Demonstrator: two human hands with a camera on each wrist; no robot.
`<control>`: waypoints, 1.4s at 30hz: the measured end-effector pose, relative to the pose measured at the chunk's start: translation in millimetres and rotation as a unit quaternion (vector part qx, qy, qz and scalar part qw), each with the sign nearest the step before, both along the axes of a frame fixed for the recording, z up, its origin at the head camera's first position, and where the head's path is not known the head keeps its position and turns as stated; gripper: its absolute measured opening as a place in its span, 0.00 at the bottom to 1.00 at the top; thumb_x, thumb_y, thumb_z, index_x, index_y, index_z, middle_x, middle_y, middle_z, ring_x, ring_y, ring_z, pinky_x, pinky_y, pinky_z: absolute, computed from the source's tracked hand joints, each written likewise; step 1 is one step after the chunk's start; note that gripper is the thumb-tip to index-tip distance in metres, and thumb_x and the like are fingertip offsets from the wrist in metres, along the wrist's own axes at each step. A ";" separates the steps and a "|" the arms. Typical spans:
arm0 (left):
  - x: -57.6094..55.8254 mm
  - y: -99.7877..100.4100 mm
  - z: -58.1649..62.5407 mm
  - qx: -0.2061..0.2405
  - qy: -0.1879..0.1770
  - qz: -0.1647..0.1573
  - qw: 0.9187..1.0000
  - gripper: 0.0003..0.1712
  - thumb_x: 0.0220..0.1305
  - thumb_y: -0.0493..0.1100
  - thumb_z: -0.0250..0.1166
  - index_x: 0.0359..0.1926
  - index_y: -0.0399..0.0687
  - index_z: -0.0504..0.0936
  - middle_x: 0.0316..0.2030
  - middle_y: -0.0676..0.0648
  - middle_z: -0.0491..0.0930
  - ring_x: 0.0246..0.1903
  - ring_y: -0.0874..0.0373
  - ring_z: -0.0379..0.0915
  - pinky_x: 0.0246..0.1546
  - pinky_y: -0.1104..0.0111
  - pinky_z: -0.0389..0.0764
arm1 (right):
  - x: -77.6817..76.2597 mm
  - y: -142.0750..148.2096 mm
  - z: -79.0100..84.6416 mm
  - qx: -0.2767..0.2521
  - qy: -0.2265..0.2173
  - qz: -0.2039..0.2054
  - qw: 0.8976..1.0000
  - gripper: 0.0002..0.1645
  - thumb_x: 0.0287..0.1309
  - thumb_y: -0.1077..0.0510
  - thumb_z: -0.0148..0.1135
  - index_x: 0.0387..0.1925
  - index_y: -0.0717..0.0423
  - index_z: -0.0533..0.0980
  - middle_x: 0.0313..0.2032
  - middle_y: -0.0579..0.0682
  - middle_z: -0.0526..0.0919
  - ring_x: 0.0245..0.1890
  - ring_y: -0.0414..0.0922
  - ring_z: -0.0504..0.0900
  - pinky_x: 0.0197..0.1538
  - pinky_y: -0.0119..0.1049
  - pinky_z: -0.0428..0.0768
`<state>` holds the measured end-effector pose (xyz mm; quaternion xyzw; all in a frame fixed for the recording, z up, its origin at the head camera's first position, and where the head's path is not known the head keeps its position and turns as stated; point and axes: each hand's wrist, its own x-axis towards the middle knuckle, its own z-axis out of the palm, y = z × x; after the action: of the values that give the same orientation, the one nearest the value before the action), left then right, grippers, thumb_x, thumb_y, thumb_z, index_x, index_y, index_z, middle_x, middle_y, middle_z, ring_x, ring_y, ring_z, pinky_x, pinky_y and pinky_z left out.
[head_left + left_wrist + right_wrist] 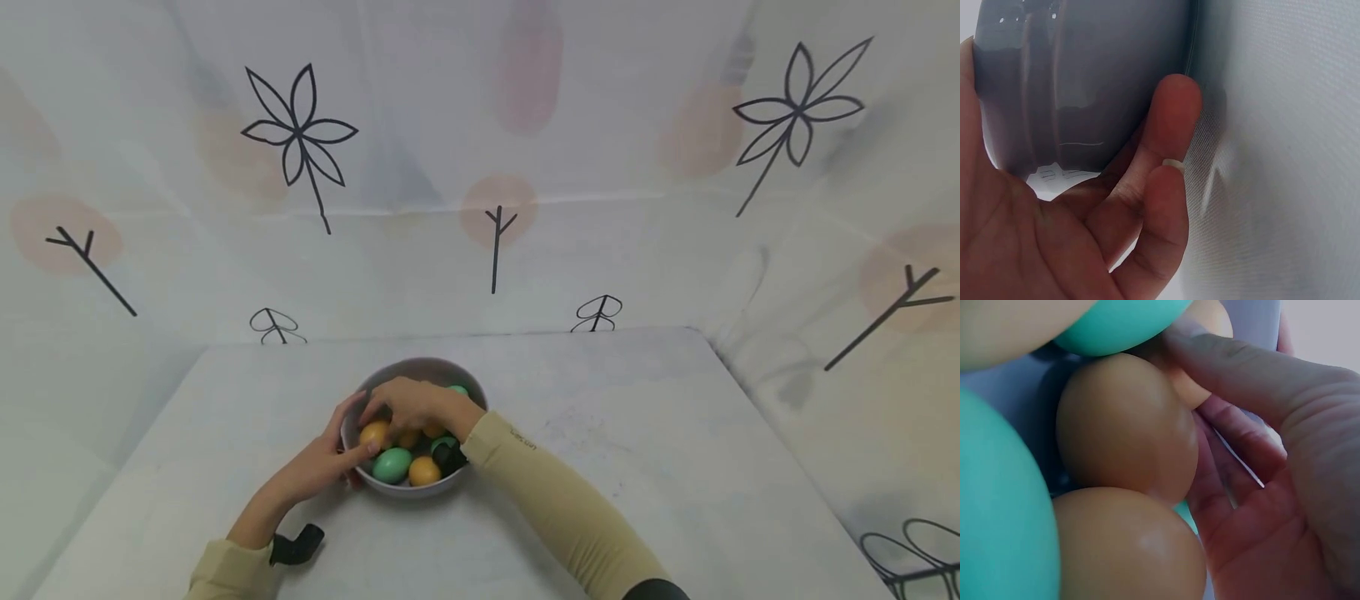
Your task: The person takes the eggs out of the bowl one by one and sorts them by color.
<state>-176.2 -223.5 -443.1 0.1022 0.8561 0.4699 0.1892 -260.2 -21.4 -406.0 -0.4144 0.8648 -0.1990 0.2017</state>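
A round grey bowl (408, 492) holds several orange and green toy eggs. My left hand (318, 462) grips the bowl's left side, its thumb over the rim. In the left wrist view its fingers (1175, 115) curl beneath the grey bowl wall (1085, 75). Inside the bowl, my right hand (416, 402) reaches across from the right and pinches an orange egg (375, 433) near the left wall. The right wrist view shows the thumb and fingers around that orange egg (1191, 387), partly hidden by the thumb. In front lie a green egg (392, 466) and another orange egg (424, 471).
The bowl stands on a white table (637, 467). A pale cloth backdrop (420, 275) with drawn leaves and twigs rises behind the table and along its sides. Black straps with small devices (296, 546) sit at my wrists.
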 end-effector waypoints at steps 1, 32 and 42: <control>0.1 -0.3 -0.4 0.000 0.000 0.001 1.000 0.48 0.71 0.54 0.60 0.78 0.63 0.38 0.36 0.42 0.78 0.30 0.50 0.76 0.34 0.58 0.73 | 0.5 -0.4 0.3 0.002 0.001 -0.001 1.000 0.25 0.57 0.48 0.74 0.57 0.33 0.81 0.59 0.35 0.75 0.55 0.34 0.72 0.62 0.45 0.68; -0.1 -1.6 -2.4 0.015 0.003 0.008 1.000 0.51 0.69 0.55 0.63 0.78 0.63 0.37 0.56 0.32 0.70 0.31 0.50 0.76 0.34 0.59 0.75 | 2.3 30.4 26.6 -0.140 -0.034 -0.027 0.989 0.19 0.58 0.49 0.73 0.50 0.45 0.80 0.47 0.34 0.80 0.49 0.35 0.77 0.52 0.32 0.75; -1.0 -2.0 -6.5 0.012 0.008 0.017 1.000 0.50 0.69 0.57 0.63 0.78 0.68 0.38 0.67 0.31 0.57 0.36 0.48 0.75 0.35 0.59 0.76 | 14.7 58.8 35.5 -0.192 -0.022 -0.097 0.976 0.25 0.59 0.45 0.68 0.55 0.50 0.78 0.52 0.42 0.80 0.51 0.39 0.79 0.53 0.35 0.76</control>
<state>-177.2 -225.5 -449.6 0.0938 0.8535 0.4825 0.1731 -245.5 37.3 -370.5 -0.3548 0.8421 -0.3889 0.1173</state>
